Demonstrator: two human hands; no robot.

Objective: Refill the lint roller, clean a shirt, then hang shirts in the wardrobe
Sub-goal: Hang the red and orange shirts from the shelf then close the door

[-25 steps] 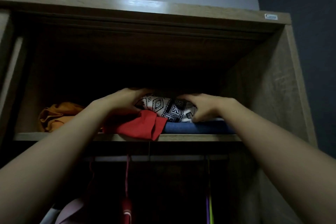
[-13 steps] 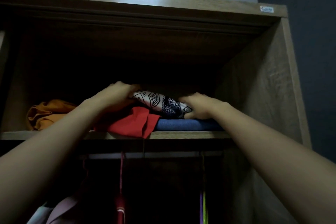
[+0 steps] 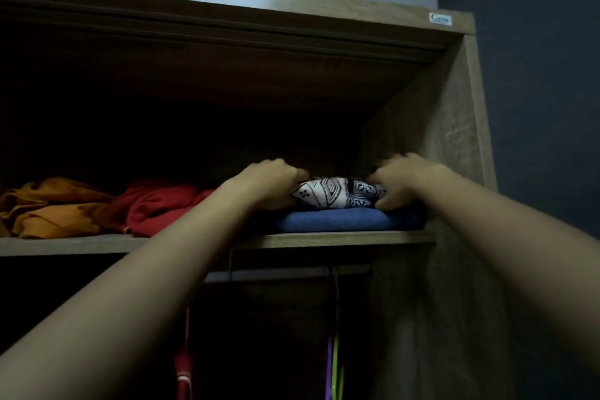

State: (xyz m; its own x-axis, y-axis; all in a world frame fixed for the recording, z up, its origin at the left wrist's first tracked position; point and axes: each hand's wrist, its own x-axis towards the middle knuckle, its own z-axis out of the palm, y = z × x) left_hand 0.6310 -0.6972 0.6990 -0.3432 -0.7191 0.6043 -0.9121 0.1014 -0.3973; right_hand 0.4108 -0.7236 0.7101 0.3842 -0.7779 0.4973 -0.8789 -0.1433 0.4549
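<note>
Left hand: left hand (image 3: 269, 183) is curling closed on the left end of the patterned shirt (image 3: 334, 193).
Right hand: right hand (image 3: 402, 180), blurred, is gripping its right end.
Shirt: lying on the blue fabric (image 3: 344, 220), upper shelf (image 3: 324, 239).
Progress: judged mid-task; hanging not yet done, lint roller unseen.
Label: sticker (image 3: 440, 18) above the shelf, unreadable.

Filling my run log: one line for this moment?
left hand, right hand: gripping patterned cloth | cloth: on blue garment | place: top shelf
</note>
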